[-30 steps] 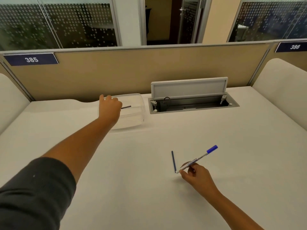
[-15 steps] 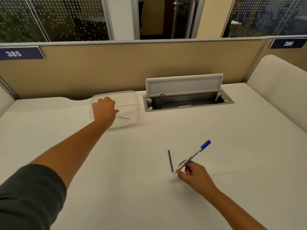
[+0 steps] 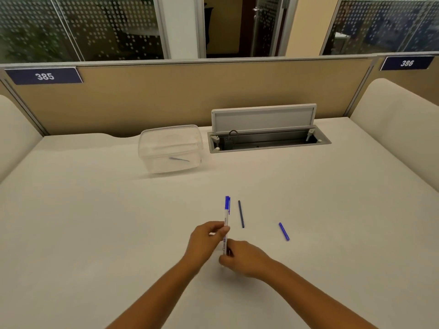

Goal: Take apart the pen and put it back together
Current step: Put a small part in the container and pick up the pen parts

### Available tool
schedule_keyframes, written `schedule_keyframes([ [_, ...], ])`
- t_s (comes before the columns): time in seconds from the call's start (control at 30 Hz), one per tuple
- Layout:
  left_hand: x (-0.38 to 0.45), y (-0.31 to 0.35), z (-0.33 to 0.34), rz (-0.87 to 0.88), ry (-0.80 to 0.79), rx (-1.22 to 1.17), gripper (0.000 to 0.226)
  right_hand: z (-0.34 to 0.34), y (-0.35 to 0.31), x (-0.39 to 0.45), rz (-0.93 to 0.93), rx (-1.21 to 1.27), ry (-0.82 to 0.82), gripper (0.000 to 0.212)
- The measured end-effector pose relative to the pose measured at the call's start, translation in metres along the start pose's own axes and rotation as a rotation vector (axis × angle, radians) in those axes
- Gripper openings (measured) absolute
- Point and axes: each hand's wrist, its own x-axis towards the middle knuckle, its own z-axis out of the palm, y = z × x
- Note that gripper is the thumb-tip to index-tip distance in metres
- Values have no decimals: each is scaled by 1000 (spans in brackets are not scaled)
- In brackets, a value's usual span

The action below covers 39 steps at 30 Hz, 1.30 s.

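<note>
Centrally, near the front of a matte off-white desk [image 3: 95,222]: a slim pen [image 3: 226,224], white printed barrel, glossy blue cap with clip at the far end. Long axis almost straight away from the viewer, cap pointing far, lower end hidden in the grip. Pinched on the middle of the barrel by the left hand [image 3: 204,238], fingers curled closed around it. Gripped at the near end by the right hand [image 3: 244,258], fingers likewise closed on the barrel. Just right of the pen, lying flat: a thin dark blue refill rod [image 3: 241,214], straight, roughly parallel to the pen. Farther right, well apart: a short bright blue plastic piece [image 3: 284,231], cylindrical, angled with its far end leftward. Far left of centre: a clear rounded-corner plastic container [image 3: 152,148], with a thin bluish sliver [image 3: 179,159] inside. Right of that, sunk into the desk: a grey metal cable hatch [image 3: 263,119], lid raised.
</note>
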Motion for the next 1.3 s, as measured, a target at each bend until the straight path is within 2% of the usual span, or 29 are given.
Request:
schedule_keyframes([
  [0.1, -7, 1, -3, -55, 55, -50, 10, 5, -2, -2, -14, -88, -47, 27],
  [0.2, -9, 2, -12, -154, 105, -160, 10, 0, 1, -1, -10, -55, -33, 34],
  [0.23, -8, 2, -15, -181, 142, -212, 11, -4, 3, 1, -19, 6, 44, 35],
  [0.37, -6, 0, -29, -269, 254, -404, 15, -20, 26, 14, -71, 131, 558, 31],
  [0.47, -5, 0, -33, -311, 290, -491, 19, -24, 36, 24, 30, 108, 675, 36],
  [0.6, -3, 4, -35, -312, 322, -533, 17, -23, 31, 35, 175, 78, 670, 36],
  [0.77, 0, 12, -39, -294, 352, -541, 18, -25, 28, 36, 229, 38, 631, 22],
  [0.93, 6, 18, -46, -297, 437, -656, 21, -19, 26, 12, 49, 314, 581, 15],
  [1.1, 14, 26, -53, -324, 498, -823, 18, -12, 5, -21, -67, 660, 349, 11],
  [1.3, 16, 24, -49, -379, 474, -906, 16, -17, -8, -36, -109, 757, 360, 12],
])
